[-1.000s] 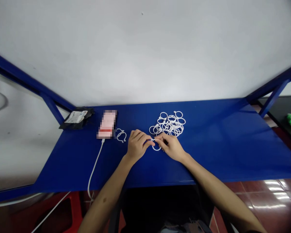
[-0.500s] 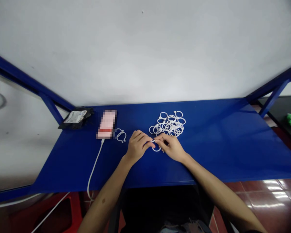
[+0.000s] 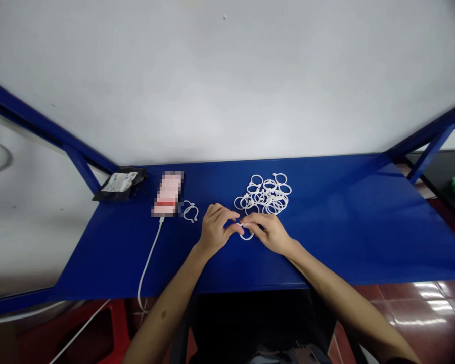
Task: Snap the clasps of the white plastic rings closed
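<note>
My right hand [image 3: 267, 231] pinches a thin white plastic ring [image 3: 246, 238] between thumb and fingertips, low over the blue table. Facing it from the left is my left hand [image 3: 217, 227], thumb and index finger apart at the ring's left side; its thumb tip is close to the ring, and I cannot tell whether they touch. Beyond my right hand lies a pile of similar white rings [image 3: 275, 202], overlapping, several with a small knob. To the left of my left hand, white rings [image 3: 190, 212] with knobbed ends rest beside a phone.
The phone [image 3: 167, 194], its screen blurred, has a white cable [image 3: 147, 263] running over the front edge of the blue table [image 3: 345, 217]. A black package [image 3: 120, 183] with a white label sits at the back left. A red stool [image 3: 117, 323] stands below.
My left index finger and thumb have spread apart, coming off the top of the ring. My right hand keeps its pinch, and the ring sits slightly lower in view.
</note>
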The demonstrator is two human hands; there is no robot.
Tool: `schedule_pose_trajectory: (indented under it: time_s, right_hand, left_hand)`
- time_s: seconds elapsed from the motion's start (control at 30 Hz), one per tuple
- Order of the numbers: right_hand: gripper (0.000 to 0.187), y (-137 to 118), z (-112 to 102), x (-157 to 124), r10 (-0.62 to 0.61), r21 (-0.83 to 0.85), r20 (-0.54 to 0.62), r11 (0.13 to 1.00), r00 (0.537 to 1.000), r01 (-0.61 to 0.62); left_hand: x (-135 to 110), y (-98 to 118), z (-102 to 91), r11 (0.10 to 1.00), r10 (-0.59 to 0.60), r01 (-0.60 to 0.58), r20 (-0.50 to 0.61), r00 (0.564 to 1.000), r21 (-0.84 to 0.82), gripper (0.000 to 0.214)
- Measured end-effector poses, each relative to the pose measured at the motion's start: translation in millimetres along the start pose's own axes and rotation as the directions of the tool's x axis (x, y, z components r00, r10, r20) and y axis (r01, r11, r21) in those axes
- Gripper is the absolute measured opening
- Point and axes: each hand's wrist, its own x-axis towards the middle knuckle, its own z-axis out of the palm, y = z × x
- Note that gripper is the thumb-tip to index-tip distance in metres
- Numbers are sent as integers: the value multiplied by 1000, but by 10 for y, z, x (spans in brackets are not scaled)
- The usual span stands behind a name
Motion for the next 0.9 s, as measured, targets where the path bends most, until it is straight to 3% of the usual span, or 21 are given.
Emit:
schedule_pose_trajectory:
  time_s: [0.1, 0.3, 0.4, 0.53, 0.7, 0.9]
  right_hand:
    - [15, 8, 40, -1, -50, -36, -31, 998, 998, 49]
    - [15, 62, 102, 21, -40, -231, -177, 973, 983, -2]
    - [15, 118, -2, 49, -89, -427, -304, 903, 948, -52]
    - [17, 211, -170, 101, -157, -618, -443, 767, 883, -173]
    - [26, 290, -232, 121, -142, -717, -436, 651, 889, -248]
    - [28, 292, -198, 95, -156, -707, -428, 672, 890, -221]
  left_hand:
    - [5, -10, 15, 1000, 2, -2, 4, 1000, -3, 35]
    - [33, -71, -16, 989, -87, 76, 79, 993, 129, 23]
    - [-17, -123, -199, 934, -212, 188, 47, 976, 303, 19]
    - [-223, -228, -560, 796, -336, 288, -8, 942, 533, 25]
    - [-508, -304, -801, 697, -432, 300, 47, 901, 652, 35]
    - [-617, -320, -740, 723, -438, 252, 146, 887, 643, 26]
